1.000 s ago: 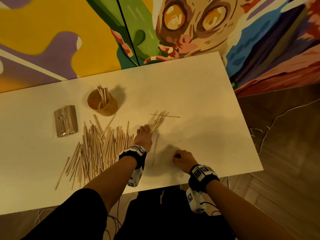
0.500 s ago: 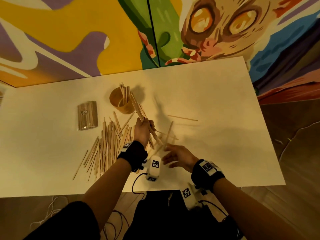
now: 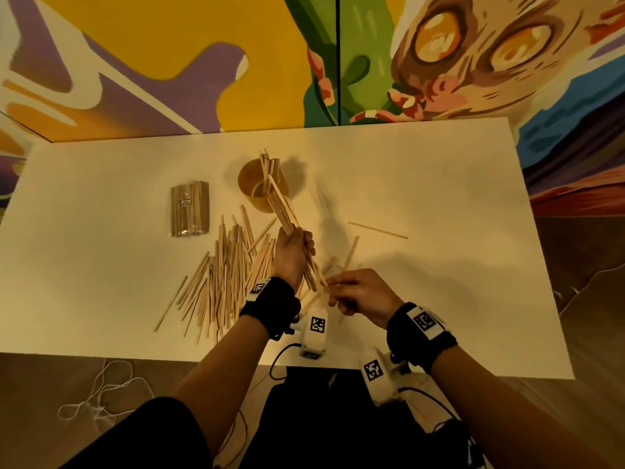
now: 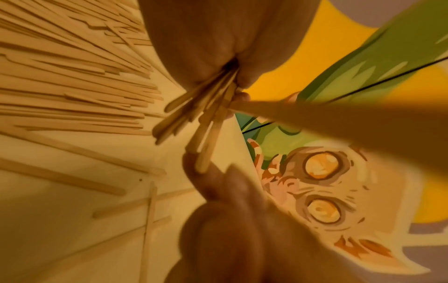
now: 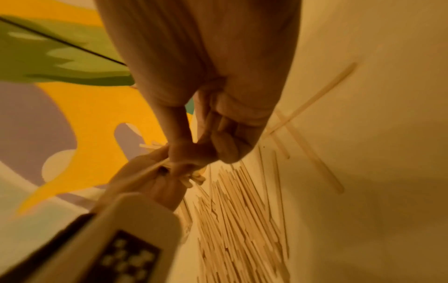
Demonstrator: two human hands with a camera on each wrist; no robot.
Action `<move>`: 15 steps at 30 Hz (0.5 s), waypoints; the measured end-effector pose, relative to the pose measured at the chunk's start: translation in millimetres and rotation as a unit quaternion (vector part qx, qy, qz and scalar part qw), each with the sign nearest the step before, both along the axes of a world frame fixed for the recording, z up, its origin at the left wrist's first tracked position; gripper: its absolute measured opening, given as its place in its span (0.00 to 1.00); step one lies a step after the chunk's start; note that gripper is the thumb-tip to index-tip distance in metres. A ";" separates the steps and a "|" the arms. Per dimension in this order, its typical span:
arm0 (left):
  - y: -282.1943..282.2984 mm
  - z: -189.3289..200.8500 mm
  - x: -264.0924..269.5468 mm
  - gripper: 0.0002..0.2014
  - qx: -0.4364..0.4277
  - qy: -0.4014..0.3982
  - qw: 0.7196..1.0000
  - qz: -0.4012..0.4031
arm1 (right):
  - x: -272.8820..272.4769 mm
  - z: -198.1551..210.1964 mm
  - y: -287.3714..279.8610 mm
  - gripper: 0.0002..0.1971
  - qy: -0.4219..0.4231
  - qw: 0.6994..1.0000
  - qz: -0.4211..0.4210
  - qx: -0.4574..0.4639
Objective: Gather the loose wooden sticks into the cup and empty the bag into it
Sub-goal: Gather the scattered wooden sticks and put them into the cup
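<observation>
A brown cup stands at the back of the white table with several sticks upright in it. Left of the cup lies a clear bag of sticks. My left hand grips a bundle of wooden sticks above the table, tilted with its upper ends over the cup's rim. My right hand pinches the bundle's lower ends with thumb and fingertips. In the left wrist view those ends fan out of my fist. A big pile of loose sticks lies left of my left wrist.
One stick lies alone to the right of the cup, and a few more lie scattered by my right hand. A painted wall stands right behind the table. Cords lie on the floor by the near edge.
My left hand lifted a bundle of sticks off the table and tilted it toward the cup. My right hand left the table's front edge and came up to the bundle's lower ends.
</observation>
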State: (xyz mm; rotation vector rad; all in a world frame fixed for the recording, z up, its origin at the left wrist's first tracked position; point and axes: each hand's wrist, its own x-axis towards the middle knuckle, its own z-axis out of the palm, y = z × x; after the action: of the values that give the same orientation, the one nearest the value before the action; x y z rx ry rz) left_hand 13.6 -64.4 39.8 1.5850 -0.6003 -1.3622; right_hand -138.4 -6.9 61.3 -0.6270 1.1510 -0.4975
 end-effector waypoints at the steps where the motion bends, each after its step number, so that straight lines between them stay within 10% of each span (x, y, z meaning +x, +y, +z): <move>1: 0.9 2.6 1.3 0.06 -0.003 0.007 1.000 0.007 | -0.3 1.0 0.5 0.10 0.014 1.000 0.001 -0.011; 8: 5.1 11.9 5.3 0.09 -0.015 -0.009 0.999 0.038 | 13.6 15.3 -2.6 0.30 0.060 0.996 0.054 0.026; 15: 5.3 10.9 6.5 0.08 -0.033 -0.065 0.997 0.035 | 16.7 14.0 -5.3 0.15 0.040 0.998 0.055 -0.001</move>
State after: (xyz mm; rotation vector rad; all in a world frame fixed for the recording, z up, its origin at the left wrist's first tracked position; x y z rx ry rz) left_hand 20.0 -59.1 50.8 1.6345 -0.6541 -1.1828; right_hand -121.7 -12.3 75.3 -0.7123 1.1845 -0.3827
